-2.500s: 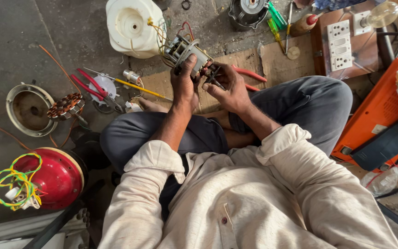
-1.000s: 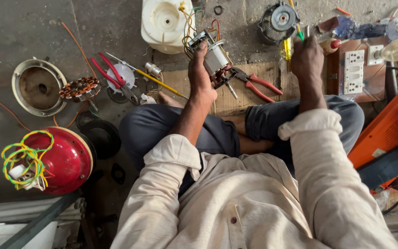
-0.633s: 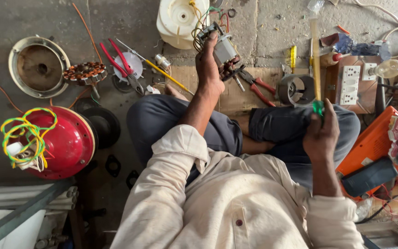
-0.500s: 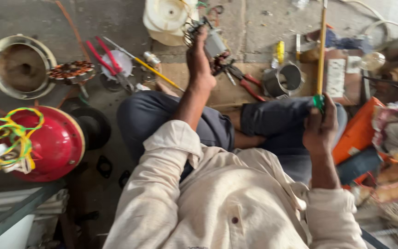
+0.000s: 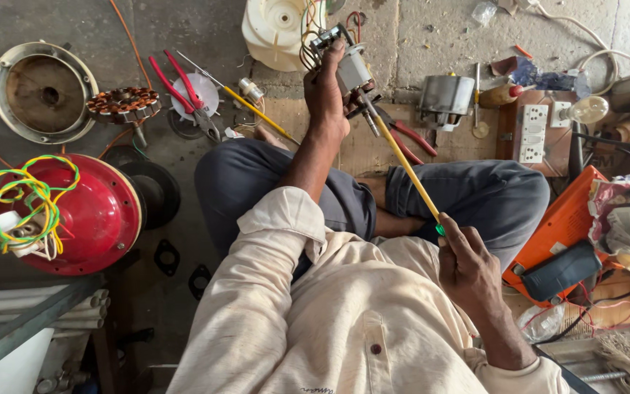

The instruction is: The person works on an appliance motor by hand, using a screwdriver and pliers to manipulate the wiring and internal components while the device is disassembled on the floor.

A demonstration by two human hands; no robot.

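Note:
My left hand grips a small electric motor part with loose coloured wires, held out over my knees. My right hand holds a long yellow-shafted screwdriver by its green handle end, close to my chest. The screwdriver's tip reaches up to the underside of the motor part. I sit cross-legged on the floor in dark trousers and a cream shirt.
Red-handled pliers, a copper-wound stator, a round metal housing and a red dome cover with yellow-green wires lie left. A white plastic housing sits ahead. Right: metal can, switch board, orange case.
My right hand let go of the motor part, reached right, picked up the yellow screwdriver and brought its tip to the part. My left hand kept holding the part.

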